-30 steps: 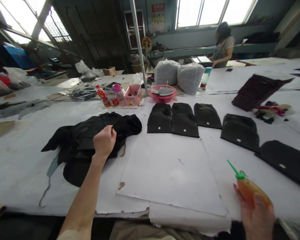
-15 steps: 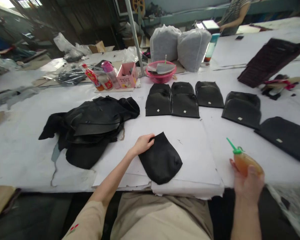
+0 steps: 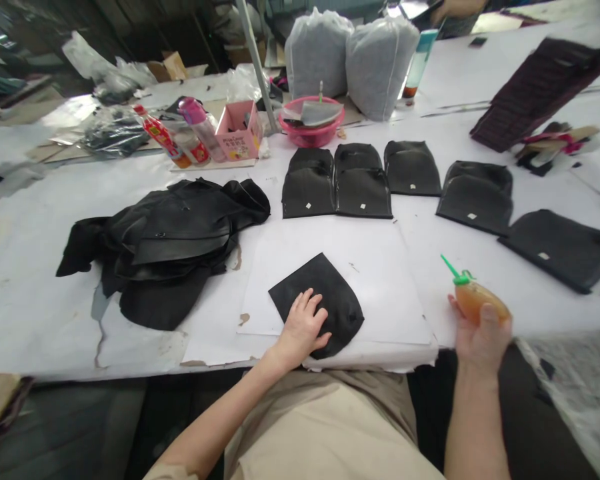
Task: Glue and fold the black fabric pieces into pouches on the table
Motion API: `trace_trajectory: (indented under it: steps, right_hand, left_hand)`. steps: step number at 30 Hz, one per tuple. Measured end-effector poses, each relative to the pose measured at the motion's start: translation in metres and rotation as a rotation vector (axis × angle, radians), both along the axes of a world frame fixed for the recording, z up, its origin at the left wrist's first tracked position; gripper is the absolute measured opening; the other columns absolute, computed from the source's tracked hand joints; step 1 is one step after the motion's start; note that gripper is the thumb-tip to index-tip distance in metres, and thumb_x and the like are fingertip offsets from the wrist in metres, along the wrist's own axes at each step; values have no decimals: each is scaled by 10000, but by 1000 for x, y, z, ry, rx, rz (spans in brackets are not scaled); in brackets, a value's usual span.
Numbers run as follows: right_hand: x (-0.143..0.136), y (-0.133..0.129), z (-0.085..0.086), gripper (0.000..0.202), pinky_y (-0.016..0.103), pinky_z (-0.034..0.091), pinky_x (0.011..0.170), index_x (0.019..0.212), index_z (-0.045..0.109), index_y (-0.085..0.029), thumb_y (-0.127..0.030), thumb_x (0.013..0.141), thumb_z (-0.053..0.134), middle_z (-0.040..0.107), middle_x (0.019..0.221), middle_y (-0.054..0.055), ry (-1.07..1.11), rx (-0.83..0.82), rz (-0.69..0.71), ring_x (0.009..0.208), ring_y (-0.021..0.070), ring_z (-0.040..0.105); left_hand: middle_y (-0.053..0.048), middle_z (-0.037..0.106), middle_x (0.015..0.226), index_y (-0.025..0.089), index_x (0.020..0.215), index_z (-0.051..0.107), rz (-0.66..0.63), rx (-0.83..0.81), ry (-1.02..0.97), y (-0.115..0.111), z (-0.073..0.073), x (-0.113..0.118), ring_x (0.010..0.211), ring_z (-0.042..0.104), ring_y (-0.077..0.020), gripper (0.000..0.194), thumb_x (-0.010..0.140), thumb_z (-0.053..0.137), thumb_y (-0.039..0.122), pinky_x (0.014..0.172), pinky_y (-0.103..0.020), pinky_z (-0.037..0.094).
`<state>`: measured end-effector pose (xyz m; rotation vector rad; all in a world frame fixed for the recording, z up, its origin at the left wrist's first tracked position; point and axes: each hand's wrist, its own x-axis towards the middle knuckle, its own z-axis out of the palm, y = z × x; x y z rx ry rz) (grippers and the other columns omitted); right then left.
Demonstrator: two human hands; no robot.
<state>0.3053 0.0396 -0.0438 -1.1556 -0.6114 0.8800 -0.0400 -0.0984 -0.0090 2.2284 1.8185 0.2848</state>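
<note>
Black piece [image 3: 336, 293] slants lengthwise, rounded end lower-right; left hand [image 3: 303, 328] open atop, right hand [image 3: 483, 341] gripping bottle [image 3: 475, 300].

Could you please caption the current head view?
Left hand on a flat black leathery piece; right hand holding a green-tipped bottle of amber liquid.

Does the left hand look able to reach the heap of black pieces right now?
Probably yes: the left hand rests spread on a single black piece, and nothing upright stands between it and the heap.

I saw my left hand [image 3: 303, 329] on a black piece [image 3: 339, 293] at six o'clock, my right hand [image 3: 481, 342] holding an orange bottle [image 3: 473, 300] near four.
</note>
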Motion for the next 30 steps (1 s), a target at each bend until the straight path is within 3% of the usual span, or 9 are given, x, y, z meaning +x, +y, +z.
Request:
trace_trajectory:
  steps: [6, 11, 15, 19, 22, 24, 25, 27, 30]
  right_hand:
    - [0, -3, 3, 503, 345, 663, 702, 994, 629, -179, -408, 643, 907, 730, 1001, 35, 56, -17, 5, 864, 197, 738]
    - [0, -4, 2, 501, 340, 660, 744, 1017, 638, -169, -404, 666, 908, 742, 1025, 53, 68, -5, 21, 903, 205, 749]
    - [0, -5, 1, 518, 333, 656, 751, 1022, 633, -175, -404, 655, 918, 741, 1026, 42, 84, -3, 14, 883, 191, 748]
    - [1, -3, 0, 527, 342, 656, 737, 1015, 628, -175, -413, 648, 921, 742, 1026, 42, 96, -3, 15, 872, 192, 746]
    - [1, -3, -1, 516, 355, 657, 750, 998, 621, -177, -417, 650, 917, 738, 1018, 35, 105, -1, 13, 876, 192, 746]
    - [1, -3, -1, 514, 360, 658, 756, 989, 615, -178, -413, 648, 918, 735, 1013, 31, 109, 1, 9, 883, 194, 745]
    - [1, -3, -1, 512, 357, 658, 755, 987, 613, -177, -412, 649, 917, 733, 1012, 30, 109, 3, 6, 888, 194, 744]
    - [1, -3, -1, 507, 352, 659, 754, 990, 611, -176, -406, 655, 914, 732, 1019, 32, 108, 6, 1, 897, 194, 744]
    - [0, -4, 0, 503, 363, 662, 749, 997, 608, -176, -405, 664, 908, 730, 1030, 40, 106, 5, 1, 894, 199, 745]
  left_hand:
    - [-176, 682, 1193, 138, 922, 662, -60, 119, 107, -1, -9, 11, 1190, 635, -353, 201, 749, 750, 89, 940, -458, 596]
    - [-118, 687, 1008, 158, 810, 643, -49, 186, 210, -1, -18, 17, 1001, 657, -276, 232, 778, 560, -56, 809, -378, 595]
    - [-83, 667, 915, 168, 809, 637, -37, 112, 254, 8, -13, 13, 867, 640, -248, 238, 779, 534, -45, 710, -344, 569]
    - [-55, 655, 845, 174, 821, 626, 1, 22, 189, 18, 5, 0, 816, 643, -215, 190, 842, 524, 16, 732, -327, 558]
    - [-51, 669, 918, 187, 883, 630, 0, -71, 65, 17, 17, -2, 881, 647, -222, 57, 843, 670, 192, 776, -340, 570]
    - [-85, 671, 1062, 180, 951, 644, -13, -101, 39, 12, 19, 2, 1000, 633, -268, 283, 741, 798, 292, 835, -378, 582]
    - [-101, 663, 1119, 175, 961, 651, -14, -101, 50, 9, 18, 5, 1048, 620, -286, 323, 708, 820, 283, 862, -391, 583]
    - [-112, 656, 1151, 171, 918, 664, -13, -84, 99, 5, 15, 12, 1079, 609, -290, 222, 723, 770, 180, 885, -391, 580]
    - [-104, 670, 1043, 171, 856, 671, -37, -54, 180, 3, 9, 18, 988, 630, -274, 146, 764, 639, 63, 816, -380, 584]
